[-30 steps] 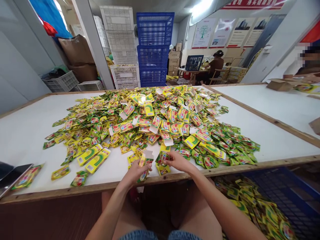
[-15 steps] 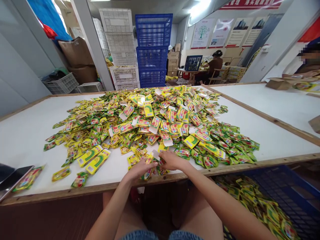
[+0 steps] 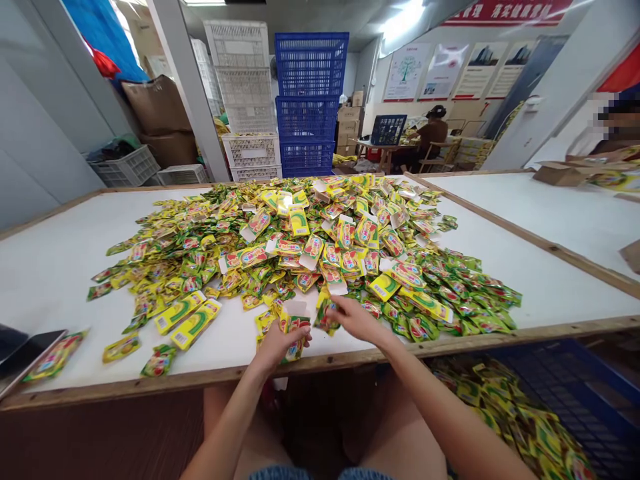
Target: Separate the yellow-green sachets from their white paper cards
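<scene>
Close to the table's front edge, my left hand point(image 3: 276, 343) is wrapped round a small printed candy box point(image 3: 296, 309) whose pale flap stands up. Some green shows at the box's mouth; I cannot tell whether a sachet is inside. Just to the right, my right hand point(image 3: 356, 320) pinches a small green sachet point(image 3: 325, 316), apart from the box. Behind both hands rises a heap of yellow and green sachets with several printed boxes point(image 3: 367, 231) on top. Two yellow boxes point(image 3: 196, 324) lie side by side left of my left hand.
Loose sachets point(image 3: 159, 361) and a dark phone-like device point(image 3: 33, 360) lie at the left. A wooden rim point(image 3: 200, 380) edges the white table. Below right stands a blue crate point(image 3: 565, 373) of sachets. Stacked crates point(image 3: 313, 63) and a seated person point(image 3: 434, 137) are beyond.
My hands have moved apart: the left, with the box, slightly left, and the right slightly right. The box's flap and the green sachet show more plainly now.
</scene>
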Demonstrator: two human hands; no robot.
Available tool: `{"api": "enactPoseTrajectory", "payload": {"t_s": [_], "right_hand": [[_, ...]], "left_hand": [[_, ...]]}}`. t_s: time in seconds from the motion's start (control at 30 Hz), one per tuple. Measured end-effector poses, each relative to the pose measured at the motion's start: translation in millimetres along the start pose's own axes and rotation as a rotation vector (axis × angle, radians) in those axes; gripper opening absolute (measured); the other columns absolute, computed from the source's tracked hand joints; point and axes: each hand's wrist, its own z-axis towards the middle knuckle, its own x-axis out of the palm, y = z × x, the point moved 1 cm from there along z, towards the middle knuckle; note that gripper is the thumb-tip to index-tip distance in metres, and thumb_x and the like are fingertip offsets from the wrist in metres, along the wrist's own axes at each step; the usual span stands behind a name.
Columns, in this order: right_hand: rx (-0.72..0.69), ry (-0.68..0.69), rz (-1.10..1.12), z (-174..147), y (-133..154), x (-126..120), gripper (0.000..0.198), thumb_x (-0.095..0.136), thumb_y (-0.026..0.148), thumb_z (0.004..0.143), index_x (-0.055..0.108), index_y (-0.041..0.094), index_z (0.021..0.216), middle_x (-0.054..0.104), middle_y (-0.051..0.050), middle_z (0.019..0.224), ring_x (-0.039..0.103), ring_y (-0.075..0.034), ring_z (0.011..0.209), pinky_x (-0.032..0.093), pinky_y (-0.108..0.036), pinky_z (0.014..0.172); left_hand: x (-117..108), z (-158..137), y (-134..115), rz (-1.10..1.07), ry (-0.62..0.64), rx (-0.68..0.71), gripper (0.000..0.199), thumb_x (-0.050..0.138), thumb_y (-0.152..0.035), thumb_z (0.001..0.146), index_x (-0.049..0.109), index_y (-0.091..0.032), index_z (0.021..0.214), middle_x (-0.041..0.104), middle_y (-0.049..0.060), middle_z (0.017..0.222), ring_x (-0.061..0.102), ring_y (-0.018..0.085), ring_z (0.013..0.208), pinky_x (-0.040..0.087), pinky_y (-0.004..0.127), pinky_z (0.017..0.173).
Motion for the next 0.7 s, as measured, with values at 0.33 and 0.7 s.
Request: {"api": "enactPoseTrajectory", "payload": {"t_s": [0.33, 0.7], "right_hand": [[-0.243, -0.331, 0.052, 21, 40, 0, 0.014, 0.045, 0.023, 0.083, 0.045, 0.019, 0.07, 0.049, -0.003, 0.076, 0.045, -0.016, 0.072, 0.037, -0.027, 0.066], [-0.329, -0.345, -0.082, 11, 42, 14, 0.004, 0.053, 0.019, 0.08, 0.056, 0.018, 0.083, 0.049, -0.008, 0.097, 0.043, -0.021, 0.093, 0.039, -0.033, 0.082]], "left_hand": [[13, 1, -4, 0.139, 0.139, 0.01, 0.034, 0.075, -0.03, 0.057, 0.055, -0.015, 0.079, 0.058, -0.001, 0.067, 0.054, 0.011, 0.058, 0.044, 0.024, 0.057], [12, -2, -8, -0.016, 0.196, 0.01, 0.035, 0.074, -0.034, 0.059, 0.055, -0.012, 0.078, 0.059, 0.002, 0.06, 0.056, 0.013, 0.054, 0.045, 0.026, 0.056]]}}
